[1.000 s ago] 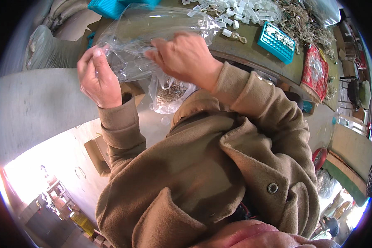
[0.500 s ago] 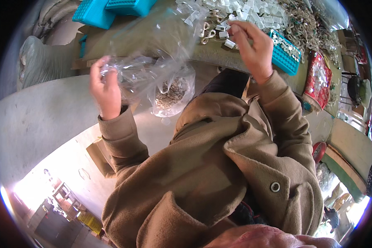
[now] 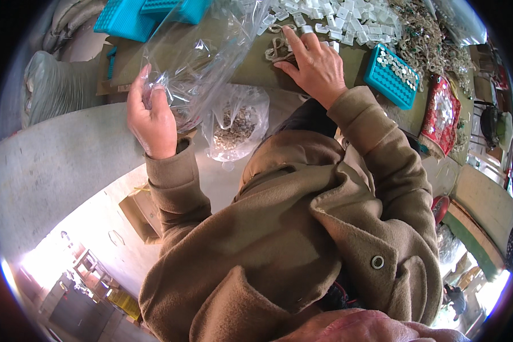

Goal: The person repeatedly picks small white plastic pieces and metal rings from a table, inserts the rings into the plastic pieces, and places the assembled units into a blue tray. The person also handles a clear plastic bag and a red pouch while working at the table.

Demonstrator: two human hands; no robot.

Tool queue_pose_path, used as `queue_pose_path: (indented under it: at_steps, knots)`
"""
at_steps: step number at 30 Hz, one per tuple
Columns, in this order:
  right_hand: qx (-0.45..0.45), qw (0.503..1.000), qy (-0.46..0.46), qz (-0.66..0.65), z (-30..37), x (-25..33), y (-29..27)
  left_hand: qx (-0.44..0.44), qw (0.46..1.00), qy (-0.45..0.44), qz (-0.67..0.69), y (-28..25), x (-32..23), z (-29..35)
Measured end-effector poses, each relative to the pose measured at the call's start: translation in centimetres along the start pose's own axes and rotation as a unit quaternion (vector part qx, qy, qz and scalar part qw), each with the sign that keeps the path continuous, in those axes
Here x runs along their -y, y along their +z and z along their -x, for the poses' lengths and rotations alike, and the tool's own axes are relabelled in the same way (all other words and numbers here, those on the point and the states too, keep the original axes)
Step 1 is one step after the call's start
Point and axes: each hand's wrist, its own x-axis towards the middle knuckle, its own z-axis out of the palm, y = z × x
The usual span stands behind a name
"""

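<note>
A large clear plastic bag [image 3: 202,62] hangs from my left hand [image 3: 153,119], its film caught between thumb and fingers. To the right, my right hand [image 3: 318,67] reaches down onto the table beside small looped beige cords [image 3: 279,50]. Its thumb and index finger are apart at the cords, and I see nothing gripped between them. Just beyond those fingers spreads a pile of small whitish translucent plastic pieces [image 3: 347,17]. Below the held bag, a second clear bag [image 3: 236,122] contains many small brownish-grey pieces.
A turquoise tray [image 3: 393,77] with small round pale pieces sits right of my right hand. Tangled beige cords [image 3: 433,43] heap behind it, and a red patterned packet [image 3: 440,114] lies at the table's right. Turquoise trays [image 3: 122,20] stand far left, beyond a cardboard edge.
My right hand has moved left and from the white pieces down to the looped cords. My left hand has shifted slightly right, still holding the bag, which now spreads higher.
</note>
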Motion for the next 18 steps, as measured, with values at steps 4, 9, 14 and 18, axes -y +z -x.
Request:
queue_pose_path:
  at_steps: [4,9,14,18]
  knots:
    - [-0.054,0.996,-0.054,-0.048,0.5,-0.1,1.1,0.010,0.999,-0.025,-0.021,-0.4,-0.2,-0.1]
    - [-0.027,0.997,-0.067,-0.001,0.3,-0.1,1.7,0.004,0.999,-0.011,-0.048,-0.5,-0.7,-0.3]
    - [-0.081,0.991,-0.033,-0.099,-0.6,-0.7,0.5,0.003,0.999,0.011,-0.048,-0.3,-1.3,0.0]
    - [-0.142,0.926,0.118,-0.330,-1.9,-2.5,-1.3,0.018,0.998,-0.005,-0.063,0.2,-1.8,0.4]
